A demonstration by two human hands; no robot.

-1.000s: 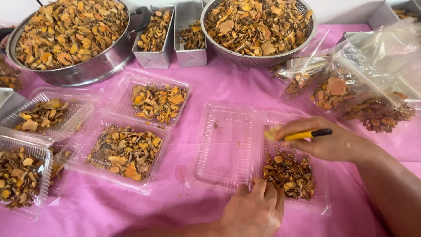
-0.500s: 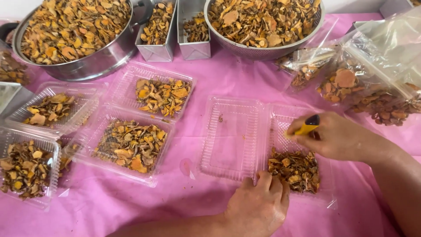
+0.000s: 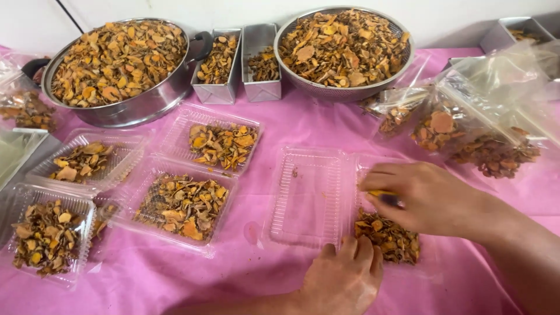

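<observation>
A clear clamshell box [image 3: 306,198] lies open on the pink cloth [image 3: 291,128]. Its left half holds only crumbs. Its right half holds a small heap of dried orange-brown slices [image 3: 388,238]. My right hand [image 3: 431,195] hovers over that heap, fingers closed around a yellow and black tool [image 3: 385,196] that is mostly hidden in the hand. My left hand [image 3: 344,280] rests at the box's front edge, fingers curled onto the rim between the two halves.
Several filled clear boxes [image 3: 184,204] sit to the left. At the back stand a steel pot [image 3: 134,111], two metal tins [image 3: 261,90] and a mesh bowl [image 3: 350,92], all holding slices. Plastic bags of slices [image 3: 484,131] lie at the right.
My right hand has lowered toward the heap and curled over the tool, hiding most of it. My left hand stays on the box's front edge.
</observation>
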